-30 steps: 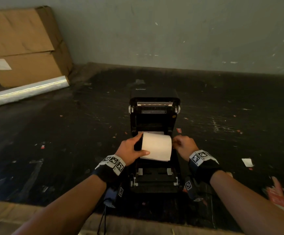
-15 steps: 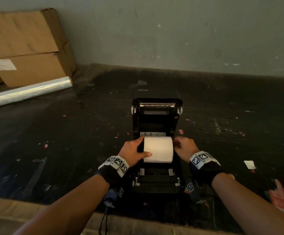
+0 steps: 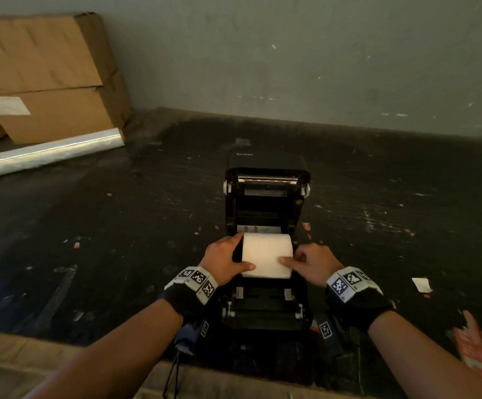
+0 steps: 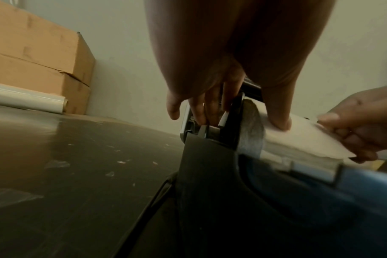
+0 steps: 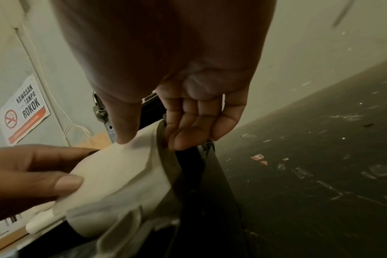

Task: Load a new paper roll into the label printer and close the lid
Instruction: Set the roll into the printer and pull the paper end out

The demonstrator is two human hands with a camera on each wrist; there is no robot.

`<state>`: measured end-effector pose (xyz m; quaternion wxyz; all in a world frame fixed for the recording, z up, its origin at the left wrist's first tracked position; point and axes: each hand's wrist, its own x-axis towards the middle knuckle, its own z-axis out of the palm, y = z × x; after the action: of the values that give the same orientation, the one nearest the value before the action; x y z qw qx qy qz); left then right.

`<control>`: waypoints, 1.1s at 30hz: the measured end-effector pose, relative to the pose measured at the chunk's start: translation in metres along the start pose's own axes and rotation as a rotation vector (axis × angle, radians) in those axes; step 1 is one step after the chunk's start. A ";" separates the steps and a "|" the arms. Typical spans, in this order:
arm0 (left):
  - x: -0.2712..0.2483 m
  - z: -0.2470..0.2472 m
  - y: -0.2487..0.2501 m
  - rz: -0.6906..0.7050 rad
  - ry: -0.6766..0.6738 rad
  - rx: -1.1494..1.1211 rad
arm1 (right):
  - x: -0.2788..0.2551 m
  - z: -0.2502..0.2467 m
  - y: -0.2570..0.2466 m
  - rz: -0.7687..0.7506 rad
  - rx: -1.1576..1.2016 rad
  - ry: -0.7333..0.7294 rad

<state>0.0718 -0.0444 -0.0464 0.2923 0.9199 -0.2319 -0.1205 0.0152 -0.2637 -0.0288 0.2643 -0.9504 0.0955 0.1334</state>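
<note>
The white paper roll [image 3: 267, 254] lies across the open bay of the black label printer [image 3: 265, 309], between the two side walls of the bay. Whether it sits fully down in its seat cannot be told. The lid [image 3: 267, 180] of the printer stands raised behind the roll, with its inner side facing the person.

The left hand [image 3: 227, 262] holds the left end of the roll: the thumb lies on the paper surface and the fingers [image 4: 212, 108] reach down at the end of the roll, beside the bay wall. The right hand [image 3: 313, 263] holds the right end in the same way, with the thumb pressed on the paper and the curled fingers [image 5: 199, 122] at the end face of the roll. Both wrists carry bands with black and white square marks.

The printer stands on a dark, scratched worktop [image 3: 118, 240] with small scraps of paper scattered on it. At the far left, two brown cardboard boxes [image 3: 46, 82] are stacked against the grey wall [image 3: 291, 53], and a roll of clear film [image 3: 46, 152] lies just in front of them. In the right wrist view a no-smoking sign [image 5: 22, 111] is on the wall.
</note>
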 end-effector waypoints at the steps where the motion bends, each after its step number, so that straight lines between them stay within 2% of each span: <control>1: 0.000 0.000 -0.001 0.000 0.014 0.003 | 0.000 0.002 0.001 0.007 -0.021 -0.011; 8: -0.009 -0.001 0.000 -0.091 0.171 -0.123 | -0.015 0.011 -0.002 0.049 0.030 0.018; 11: -0.012 0.002 -0.002 -0.133 0.127 -0.194 | -0.016 0.015 -0.002 0.079 0.104 0.035; 15: -0.014 0.007 0.000 -0.120 0.066 -0.214 | -0.020 0.020 -0.002 0.103 0.203 0.048; 21: -0.014 0.005 -0.001 -0.137 -0.019 -0.289 | -0.027 0.032 -0.002 0.047 0.215 0.071; 33: -0.022 0.011 0.000 -0.156 -0.061 -0.392 | -0.029 0.026 0.001 0.079 0.300 0.136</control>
<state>0.0492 -0.0386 -0.0533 0.4483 0.8566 -0.1407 -0.2131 -0.0182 -0.2478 -0.0423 0.3906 -0.9026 0.1695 0.0635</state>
